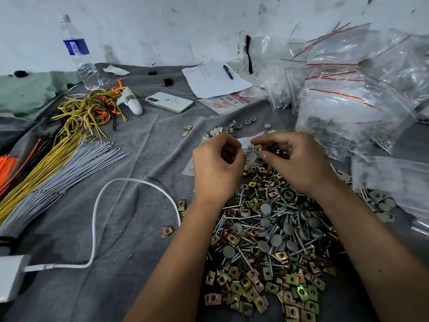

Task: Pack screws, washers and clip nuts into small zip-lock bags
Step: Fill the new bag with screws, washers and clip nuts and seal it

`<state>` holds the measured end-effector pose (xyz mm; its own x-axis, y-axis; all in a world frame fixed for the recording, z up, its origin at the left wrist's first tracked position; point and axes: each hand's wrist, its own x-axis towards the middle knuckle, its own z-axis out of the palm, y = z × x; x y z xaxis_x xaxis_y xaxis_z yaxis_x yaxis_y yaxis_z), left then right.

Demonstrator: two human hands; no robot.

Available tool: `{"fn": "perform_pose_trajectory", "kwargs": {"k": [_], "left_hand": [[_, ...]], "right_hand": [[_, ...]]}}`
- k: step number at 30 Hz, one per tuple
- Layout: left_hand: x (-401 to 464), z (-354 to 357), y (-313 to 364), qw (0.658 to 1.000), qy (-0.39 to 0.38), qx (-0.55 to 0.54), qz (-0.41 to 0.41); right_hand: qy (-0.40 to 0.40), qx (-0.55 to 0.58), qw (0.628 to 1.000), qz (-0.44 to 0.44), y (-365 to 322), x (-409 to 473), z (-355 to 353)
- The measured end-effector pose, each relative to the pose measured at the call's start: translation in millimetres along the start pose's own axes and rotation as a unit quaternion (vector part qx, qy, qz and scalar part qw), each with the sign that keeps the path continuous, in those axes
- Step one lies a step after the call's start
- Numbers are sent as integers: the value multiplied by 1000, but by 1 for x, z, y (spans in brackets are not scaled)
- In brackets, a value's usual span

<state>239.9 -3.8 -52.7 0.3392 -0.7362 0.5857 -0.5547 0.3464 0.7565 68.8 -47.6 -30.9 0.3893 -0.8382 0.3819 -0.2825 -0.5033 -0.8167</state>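
Note:
My left hand has its fingers curled round the edge of a small clear zip-lock bag held above the grey cloth. My right hand pinches a brass-coloured clip nut at the bag's mouth, with more small parts in its palm. Under both forearms lies a big pile of clip nuts, long screws and grey round caps. Several white and grey washers lie just beyond the hands.
Heaps of clear zip-lock bags with red strips fill the right side. A phone, paper with a pen and a water bottle lie at the back. Cable ties and wires and a white cord are at left.

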Motion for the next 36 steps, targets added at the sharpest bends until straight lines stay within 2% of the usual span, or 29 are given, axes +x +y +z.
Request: {"fn": "perform_pose_trajectory", "kwargs": {"k": [12, 17, 20, 23, 30, 33, 36], "left_hand": [[-1, 0, 3, 1000, -9, 1, 0], [-1, 0, 2, 1000, -10, 0, 8], [0, 0, 1, 1000, -10, -2, 11], [2, -1, -2, 999, -25, 3, 24], [0, 2, 0, 993, -106, -17, 52], [1, 2, 0, 992, -115, -41, 22], [-1, 4, 0, 991, -115, -62, -13]], "right_hand": [[23, -73, 997, -29, -5, -1, 2], [59, -160, 979, -107, -6, -2, 4], [77, -173, 973, -132, -7, -2, 6], [78, -119, 983, -120, -6, -3, 7], [10, 59, 998, 12, 8, 0, 6], [-18, 118, 992, 39, 10, 2, 7], [-7, 152, 987, 57, 11, 2, 7]]}}
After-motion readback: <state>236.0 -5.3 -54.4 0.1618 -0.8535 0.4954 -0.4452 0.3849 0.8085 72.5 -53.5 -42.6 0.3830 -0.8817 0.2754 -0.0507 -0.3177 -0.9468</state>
